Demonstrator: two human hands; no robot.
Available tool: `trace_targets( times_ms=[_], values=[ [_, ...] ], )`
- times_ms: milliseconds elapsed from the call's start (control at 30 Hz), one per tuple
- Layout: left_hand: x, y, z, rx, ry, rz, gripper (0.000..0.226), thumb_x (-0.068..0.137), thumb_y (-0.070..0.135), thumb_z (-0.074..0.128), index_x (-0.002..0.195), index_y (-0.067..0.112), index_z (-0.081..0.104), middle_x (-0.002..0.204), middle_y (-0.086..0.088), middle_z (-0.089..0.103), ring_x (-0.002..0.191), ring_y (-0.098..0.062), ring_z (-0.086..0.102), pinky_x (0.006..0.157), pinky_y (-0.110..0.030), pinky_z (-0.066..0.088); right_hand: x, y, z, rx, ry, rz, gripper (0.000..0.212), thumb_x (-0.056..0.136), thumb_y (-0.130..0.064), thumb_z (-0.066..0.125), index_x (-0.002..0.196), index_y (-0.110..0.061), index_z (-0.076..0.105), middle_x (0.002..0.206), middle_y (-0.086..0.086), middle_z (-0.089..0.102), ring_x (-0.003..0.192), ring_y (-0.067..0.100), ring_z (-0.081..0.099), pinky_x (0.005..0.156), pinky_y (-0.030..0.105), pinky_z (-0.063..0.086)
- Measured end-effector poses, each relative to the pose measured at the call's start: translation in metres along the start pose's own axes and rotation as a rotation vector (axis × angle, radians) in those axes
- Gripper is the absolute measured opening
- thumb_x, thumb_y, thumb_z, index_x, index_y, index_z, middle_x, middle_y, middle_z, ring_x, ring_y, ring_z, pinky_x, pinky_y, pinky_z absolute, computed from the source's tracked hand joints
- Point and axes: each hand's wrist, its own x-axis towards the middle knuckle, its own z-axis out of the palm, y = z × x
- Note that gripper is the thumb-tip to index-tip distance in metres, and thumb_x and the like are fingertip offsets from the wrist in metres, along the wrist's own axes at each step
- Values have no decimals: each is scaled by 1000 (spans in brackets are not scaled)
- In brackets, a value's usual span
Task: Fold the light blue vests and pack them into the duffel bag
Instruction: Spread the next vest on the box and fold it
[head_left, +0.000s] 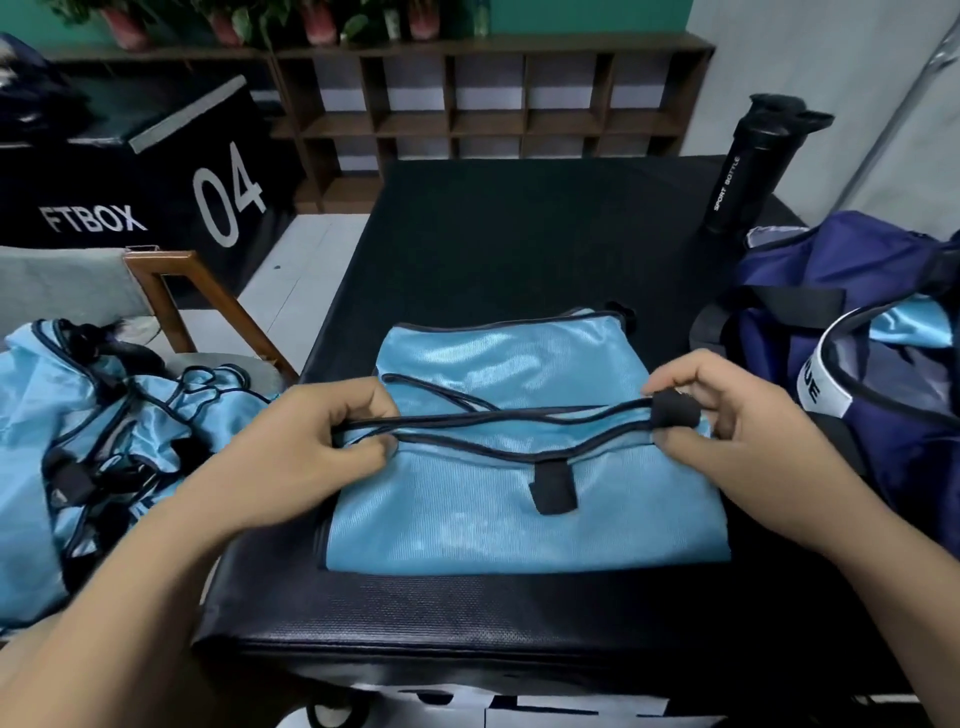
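1. Light blue vest (467, 525) lies partly folded on the black padded table (519, 234), between both hands in the head view.
2. Left hand (306, 441) pinches its dark-trimmed edge at the left. Right hand (737, 431) pinches a black tab (674, 410) at the right.
3. Its fabric is shiny mesh with dark piping.
4. Navy duffel bag (883, 415) sits open just right of the vest, and a pile of vests (104, 415) lies to the left. Table surface shows beyond the vest up to a black bottle (753, 166).
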Motion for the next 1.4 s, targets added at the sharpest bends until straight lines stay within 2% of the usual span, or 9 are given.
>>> trace_targets(
  times_ms=[167,333,600,767,867,1000,1133,1267,1400],
  values=[
    [39,-8,-7,30,63,-58,8,97,16,71,91,19,67,83,-1,69,78,-27,65,75,-39,50,38,10,1,-4,105,72,32,88,-6,71,106,-32,70,96,-4,78,90,34,68,86,56,55],
    [79,-9,-9,93,109,-84,14,95,16,71,83,19,64,78,5,67,65,-2,54,64,-20,43,74,17,7,-14,218,127,27,86,-12,74,101,-34,71,92,-12,78,91,14,71,84,39,56],
    [120,-38,-1,144,212,-116,11,92,20,70,83,22,64,76,6,67,66,-8,55,66,-31,45,110,31,22,-219,347,178,35,88,-21,72,119,-33,61,95,-12,67,85,7,62,68,23,44],
    [126,-59,10,242,317,-98,9,92,24,72,89,30,65,95,7,62,90,-14,60,85,-39,53,111,47,29,-402,399,142,53,89,-22,75,136,-30,51,114,-8,60,96,19,62,86,42,55],
    [127,-66,14,285,391,-75,15,91,30,75,101,32,63,105,8,55,102,-19,58,94,-47,52,104,49,30,-593,454,2,60,88,-17,75,142,-23,50,133,2,48,118,29,53,103,48,48],
    [124,-46,15,451,533,56,21,93,32,74,111,27,64,112,6,54,105,-21,51,91,-47,47,93,31,41,-735,474,-307,42,86,-13,72,126,-16,58,125,5,50,109,30,49,93,46,41],
    [115,-21,32,377,343,230,13,91,29,73,97,32,62,94,15,58,94,-14,59,86,-46,53,90,28,57,-727,348,-442,15,91,-12,68,101,-15,57,99,-1,53,90,26,49,81,45,44],
    [114,-12,64,294,138,278,10,92,27,75,91,30,65,91,15,62,94,-8,58,89,-37,51,87,38,67,-763,158,-285,16,95,-22,63,88,-24,49,84,-9,50,81,17,49,68,42,50],
    [118,-18,84,300,94,312,9,91,29,74,93,31,65,98,13,57,97,-13,52,90,-41,49,89,47,70,-791,133,-296,16,94,-21,66,88,-21,51,87,-9,48,82,17,43,75,32,39]
  ],
)
